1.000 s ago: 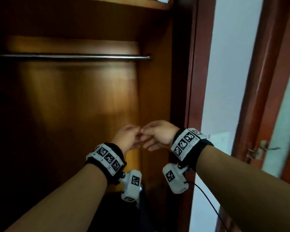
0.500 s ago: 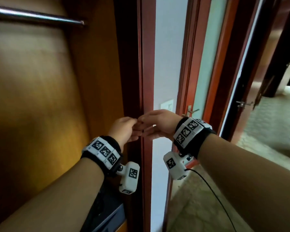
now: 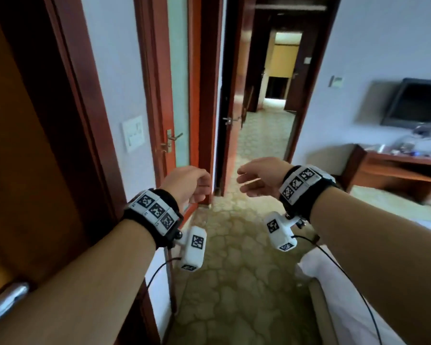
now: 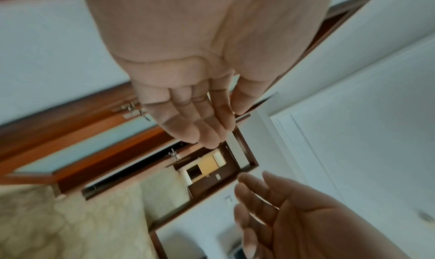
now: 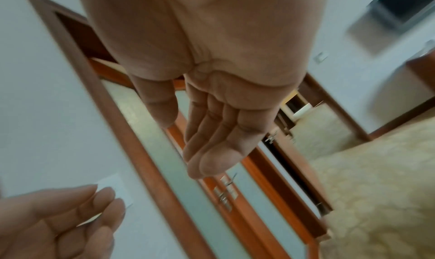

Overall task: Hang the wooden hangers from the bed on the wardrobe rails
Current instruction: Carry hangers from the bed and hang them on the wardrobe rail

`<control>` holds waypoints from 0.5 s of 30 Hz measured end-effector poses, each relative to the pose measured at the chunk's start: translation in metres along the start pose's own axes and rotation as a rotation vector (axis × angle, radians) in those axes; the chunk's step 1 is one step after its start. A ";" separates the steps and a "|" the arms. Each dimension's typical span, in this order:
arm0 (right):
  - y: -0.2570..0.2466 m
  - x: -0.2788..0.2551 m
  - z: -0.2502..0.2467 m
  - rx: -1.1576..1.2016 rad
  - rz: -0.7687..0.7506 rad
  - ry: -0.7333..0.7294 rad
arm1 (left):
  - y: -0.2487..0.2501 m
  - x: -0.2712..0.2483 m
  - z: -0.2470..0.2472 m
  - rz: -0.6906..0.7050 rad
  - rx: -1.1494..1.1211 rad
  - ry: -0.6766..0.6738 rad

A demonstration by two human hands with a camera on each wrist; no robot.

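Both hands float in front of me at chest height, apart, with nothing in them. My left hand [image 3: 192, 183] has loosely relaxed fingers [image 4: 200, 125], and its palm is bare in the left wrist view. My right hand [image 3: 256, 178] is also relaxed, fingers [image 5: 212, 151] nearly straight and bare. The wardrobe's dark wooden side [image 3: 35, 145] fills the left edge of the head view; its rail is out of sight. A corner of the white bed [image 3: 346, 295] shows at the lower right. No wooden hanger is visible in any view.
A frosted-glass door [image 3: 178, 95] with a metal handle stands ahead, beside an open doorway [image 3: 264, 108] onto a corridor. A light switch [image 3: 133, 133] is on the wall. A wall TV [image 3: 416, 103] and a cluttered wooden desk [image 3: 396, 170] are at the right. Patterned floor [image 3: 234, 270] lies between.
The view has swung right, away from the wardrobe interior and rail toward the room and bed. My hands, which touched at the fingertips before, have separated and relaxed.
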State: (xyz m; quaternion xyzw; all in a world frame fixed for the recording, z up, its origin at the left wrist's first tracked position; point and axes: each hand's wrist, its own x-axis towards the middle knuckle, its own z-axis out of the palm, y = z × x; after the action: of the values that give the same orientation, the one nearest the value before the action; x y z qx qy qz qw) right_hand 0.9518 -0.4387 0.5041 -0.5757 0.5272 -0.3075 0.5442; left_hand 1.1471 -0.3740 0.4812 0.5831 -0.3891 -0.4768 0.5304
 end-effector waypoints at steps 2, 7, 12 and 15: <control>0.011 -0.016 -0.047 0.023 0.021 0.096 | 0.001 0.007 0.042 0.000 -0.004 -0.075; 0.052 -0.068 -0.169 0.085 0.077 0.361 | -0.004 0.013 0.167 -0.007 0.030 -0.306; 0.115 -0.141 -0.287 0.146 0.170 0.591 | -0.028 -0.004 0.310 -0.022 0.106 -0.538; 0.165 -0.192 -0.361 0.204 0.223 0.741 | -0.048 -0.030 0.404 -0.037 0.169 -0.677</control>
State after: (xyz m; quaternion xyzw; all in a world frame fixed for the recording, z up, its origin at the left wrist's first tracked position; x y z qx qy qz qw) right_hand 0.5231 -0.3420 0.4679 -0.3078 0.7138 -0.4841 0.4017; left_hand 0.7458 -0.4387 0.4447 0.4406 -0.5705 -0.6188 0.3122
